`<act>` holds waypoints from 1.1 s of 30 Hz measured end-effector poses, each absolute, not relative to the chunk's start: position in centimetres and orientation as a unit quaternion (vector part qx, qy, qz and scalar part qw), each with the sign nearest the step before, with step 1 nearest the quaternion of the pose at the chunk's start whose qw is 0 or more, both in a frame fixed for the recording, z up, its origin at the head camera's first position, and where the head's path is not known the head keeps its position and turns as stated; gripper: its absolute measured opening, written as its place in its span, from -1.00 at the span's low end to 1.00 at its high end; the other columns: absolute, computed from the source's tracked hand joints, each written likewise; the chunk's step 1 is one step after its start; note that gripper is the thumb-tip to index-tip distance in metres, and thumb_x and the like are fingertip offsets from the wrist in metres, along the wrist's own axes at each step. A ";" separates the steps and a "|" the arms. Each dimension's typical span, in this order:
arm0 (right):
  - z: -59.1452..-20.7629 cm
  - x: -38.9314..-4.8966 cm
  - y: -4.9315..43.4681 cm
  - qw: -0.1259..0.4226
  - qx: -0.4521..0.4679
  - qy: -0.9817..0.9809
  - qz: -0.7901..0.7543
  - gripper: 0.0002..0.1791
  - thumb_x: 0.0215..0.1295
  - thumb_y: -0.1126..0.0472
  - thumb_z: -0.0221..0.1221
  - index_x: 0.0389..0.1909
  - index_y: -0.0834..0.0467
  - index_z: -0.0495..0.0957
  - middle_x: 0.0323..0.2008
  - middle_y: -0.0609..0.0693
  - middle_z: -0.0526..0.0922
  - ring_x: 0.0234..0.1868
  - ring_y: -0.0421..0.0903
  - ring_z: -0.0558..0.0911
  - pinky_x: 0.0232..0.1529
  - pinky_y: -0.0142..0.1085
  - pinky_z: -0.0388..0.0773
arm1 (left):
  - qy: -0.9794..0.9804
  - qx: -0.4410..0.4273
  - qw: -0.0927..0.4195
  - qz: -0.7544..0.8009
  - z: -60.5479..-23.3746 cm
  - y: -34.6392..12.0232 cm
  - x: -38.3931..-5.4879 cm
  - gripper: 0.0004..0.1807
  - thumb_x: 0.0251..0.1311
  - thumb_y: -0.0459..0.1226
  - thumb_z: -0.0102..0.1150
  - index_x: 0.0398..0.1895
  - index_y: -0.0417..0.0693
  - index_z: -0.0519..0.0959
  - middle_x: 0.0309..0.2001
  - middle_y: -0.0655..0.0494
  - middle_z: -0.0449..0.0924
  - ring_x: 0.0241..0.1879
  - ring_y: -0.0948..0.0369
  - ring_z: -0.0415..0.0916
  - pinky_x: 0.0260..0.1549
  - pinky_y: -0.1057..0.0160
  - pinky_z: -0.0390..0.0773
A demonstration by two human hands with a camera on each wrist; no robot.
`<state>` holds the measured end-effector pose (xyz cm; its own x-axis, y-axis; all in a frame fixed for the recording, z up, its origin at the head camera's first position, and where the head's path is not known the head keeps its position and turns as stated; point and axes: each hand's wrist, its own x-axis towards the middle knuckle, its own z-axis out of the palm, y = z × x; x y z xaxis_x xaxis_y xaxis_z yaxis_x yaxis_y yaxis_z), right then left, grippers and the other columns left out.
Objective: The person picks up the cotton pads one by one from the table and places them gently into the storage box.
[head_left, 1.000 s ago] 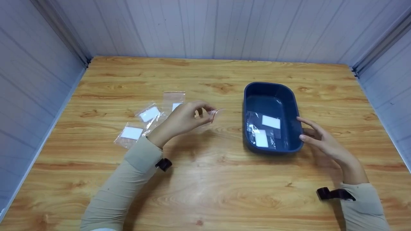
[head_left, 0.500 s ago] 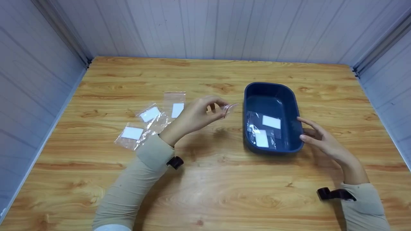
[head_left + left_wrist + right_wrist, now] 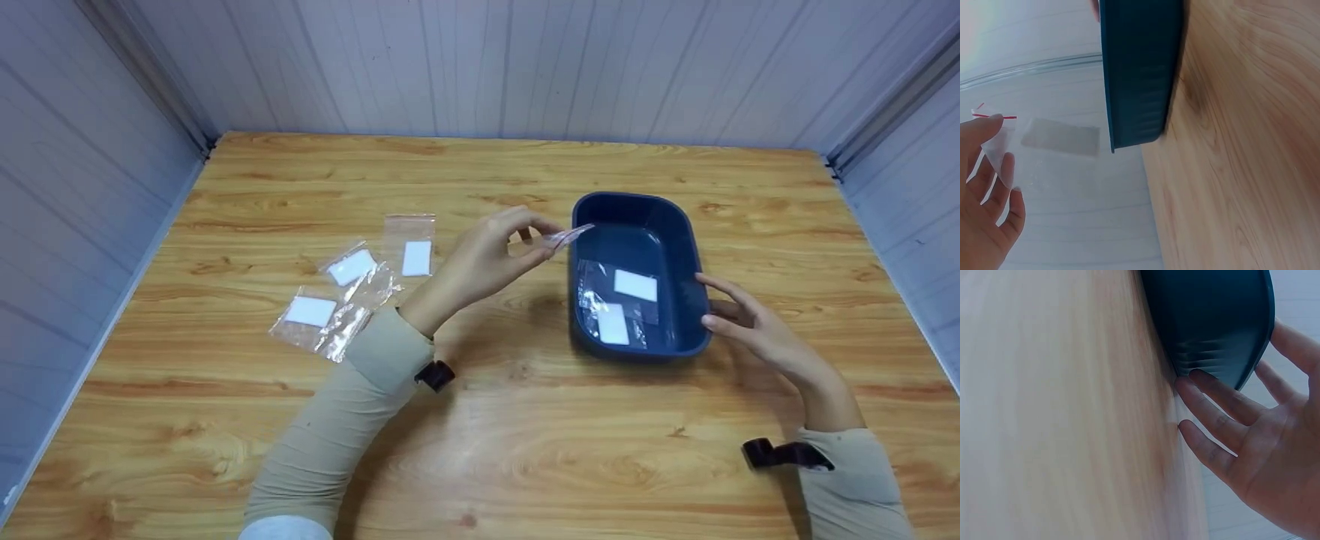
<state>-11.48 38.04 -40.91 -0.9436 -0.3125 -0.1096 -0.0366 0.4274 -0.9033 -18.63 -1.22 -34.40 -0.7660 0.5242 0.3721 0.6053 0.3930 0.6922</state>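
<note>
My left hand (image 3: 491, 251) pinches a clear zip-lock bag (image 3: 568, 237) between thumb and fingers, close to the left rim of a dark blue plastic bin (image 3: 622, 244). In the left wrist view the bag (image 3: 1061, 138) hangs from the fingers, its red seal line up by the thumb and a flat pale rectangle inside. At the bin's right side is my right hand (image 3: 769, 341), with thumb and index finger touching the rim. The right wrist view has its other fingers (image 3: 1213, 416) extended along the bin's outer wall. Two similar bags (image 3: 636, 286) with white rectangles lie inside the bin.
Left of the bin, several more zip-lock bags (image 3: 311, 311) with white inserts lie on the wood-grain table (image 3: 525, 450), some overlapping. One bag (image 3: 417, 258) lies slightly apart, nearest the left forearm. Pale panel walls (image 3: 465, 67) border the table at the back and sides.
My left hand has carried its bag rightward and a little away from me, from mid-table to the bin's left rim. The bags on the left are more exposed. My right hand stays in place.
</note>
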 end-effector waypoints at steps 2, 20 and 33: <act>-40.9 -11.5 38.1 0.130 -0.106 0.836 -0.523 -0.34 0.52 0.23 0.05 0.55 0.05 0.06 0.46 0.39 0.07 0.18 -0.42 0.41 0.05 -0.53 0.43 | -0.832 -0.340 0.056 -0.434 -34.3 -0.9 -18.7 -0.77 0.31 -0.23 0.28 0.00 -0.01 0.66 -0.07 0.22 0.65 -0.15 0.32 0.52 -0.11 0.30 0.50; -40.9 -11.5 38.1 0.135 -0.111 0.824 -0.540 -0.34 0.52 0.27 0.03 0.56 0.07 0.05 0.39 0.43 0.19 0.17 -0.37 0.47 0.06 -0.50 0.45 | -0.815 -0.349 0.072 -0.458 -34.0 2.5 -19.0 -0.76 0.28 -0.23 0.32 0.00 0.01 0.67 -0.05 0.19 0.66 -0.09 0.31 0.51 -0.10 0.27 0.50; -40.9 -11.5 38.1 0.128 -0.114 0.827 -0.536 -0.35 0.52 0.27 0.03 0.55 0.07 0.06 0.40 0.44 0.16 0.16 -0.37 0.47 0.05 -0.50 0.46 | -0.796 -0.353 0.079 -0.486 -34.8 4.6 -19.3 -0.76 0.24 -0.27 0.35 -0.03 0.01 0.68 -0.08 0.21 0.66 -0.18 0.35 0.50 -0.17 0.27 0.51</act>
